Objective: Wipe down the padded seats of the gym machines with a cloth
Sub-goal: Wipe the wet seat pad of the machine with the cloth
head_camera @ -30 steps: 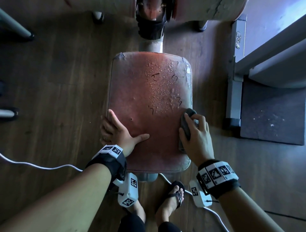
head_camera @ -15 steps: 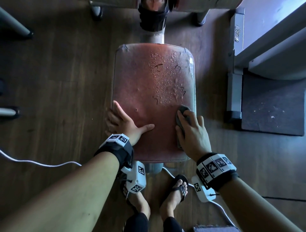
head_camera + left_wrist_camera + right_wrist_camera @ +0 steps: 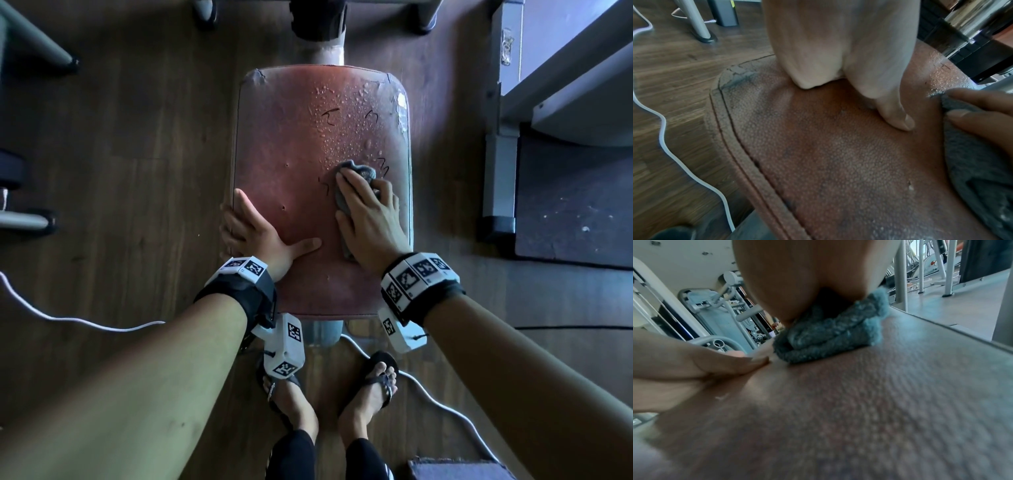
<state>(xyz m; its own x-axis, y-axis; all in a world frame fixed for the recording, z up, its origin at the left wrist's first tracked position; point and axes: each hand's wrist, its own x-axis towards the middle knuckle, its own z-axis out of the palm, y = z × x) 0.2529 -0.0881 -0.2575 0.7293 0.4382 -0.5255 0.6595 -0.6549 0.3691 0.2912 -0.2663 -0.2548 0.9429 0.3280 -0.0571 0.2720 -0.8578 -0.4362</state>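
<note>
A worn red-brown padded seat (image 3: 291, 144) fills the middle of the head view. Water droplets (image 3: 346, 113) and black scribbles cover its far right part. My right hand (image 3: 370, 219) presses a bunched grey cloth (image 3: 363, 171) onto the seat's right half, fingers curled over it; the cloth sticks out past the fingertips. The right wrist view shows the cloth (image 3: 828, 340) folded under the palm. My left hand (image 3: 257, 233) holds the seat's left edge, fingers bent over the side. Its thumb (image 3: 894, 113) lies flat on the leather near the cloth (image 3: 972, 162).
The seat's post (image 3: 322, 41) runs on to the machine at the far end. A grey metal frame (image 3: 496, 171) and a dark mat (image 3: 575, 198) stand to the right. White cables (image 3: 68, 318) lie on the wooden floor. My sandalled feet (image 3: 370, 387) stand below the seat.
My right hand has slid the cloth from the seat's right edge inward and further away, up to the droplets. The left hand has kept its hold on the left edge.
</note>
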